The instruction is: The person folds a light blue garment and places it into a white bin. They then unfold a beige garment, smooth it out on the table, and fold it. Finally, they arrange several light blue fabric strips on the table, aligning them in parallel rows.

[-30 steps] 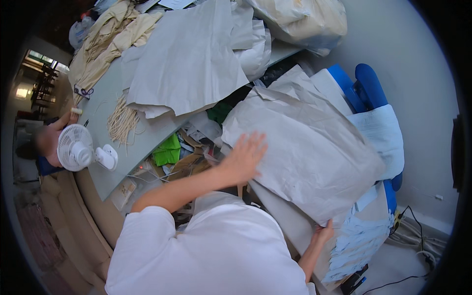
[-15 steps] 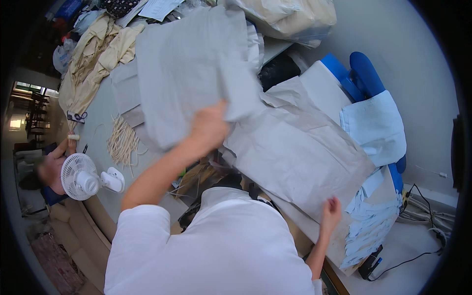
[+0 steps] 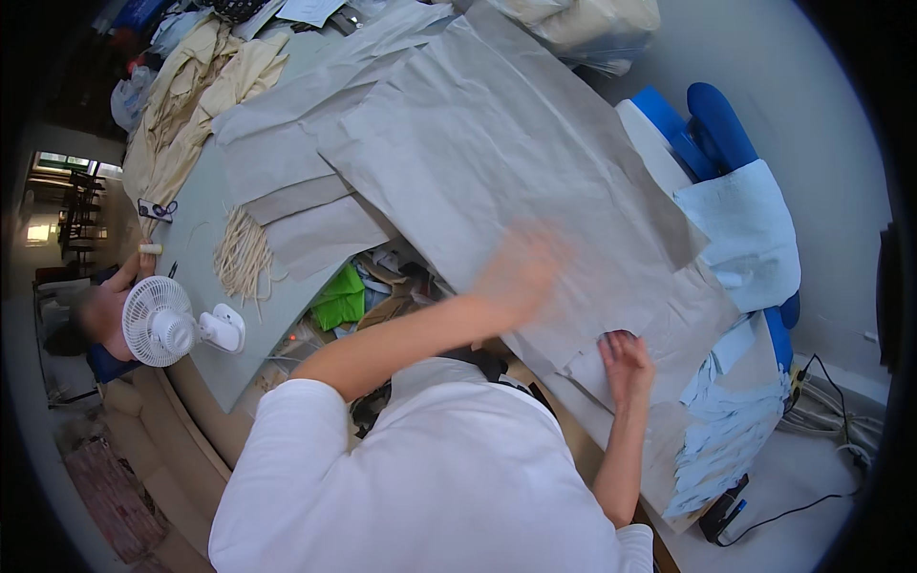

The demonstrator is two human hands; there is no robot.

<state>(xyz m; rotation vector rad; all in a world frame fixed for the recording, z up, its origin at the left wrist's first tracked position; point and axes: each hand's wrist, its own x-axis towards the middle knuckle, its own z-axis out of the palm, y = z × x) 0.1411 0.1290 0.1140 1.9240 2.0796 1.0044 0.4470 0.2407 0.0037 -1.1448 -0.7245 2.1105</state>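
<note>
A plain pale grey wall (image 3: 793,134) stands to the right of a cluttered work area, where a pale grey-green tabletop (image 3: 196,267) shows to the left of a large, creased, grey paper-like sheet (image 3: 497,134). That sheet lies slantwise across the middle, in front of the person. The bare left hand (image 3: 525,272) is over the near left part of the sheet, too blurred to tell how far its fingers are spread or whether it touches the surface. The bare right hand (image 3: 626,365) is at the near end of the sheet, palm partly up with fingers loosely bent; whether it grips anything cannot be told. Flatter, overlapping grey sheets (image 3: 277,143) lie just left of the large sheet, with a bright green folded bundle (image 3: 339,298) below them, near its left edge. Farther left of it are a loose hank of cream cord (image 3: 244,253), a small white round-caged fan (image 3: 160,322), a crumpled cream cloth (image 3: 191,105) and, at the far side, another person (image 3: 100,315). To its right are a blue chair (image 3: 721,129), a light blue folded cloth (image 3: 740,229) and, nearer, a layered spread of pale blue pieces (image 3: 721,430).
</note>
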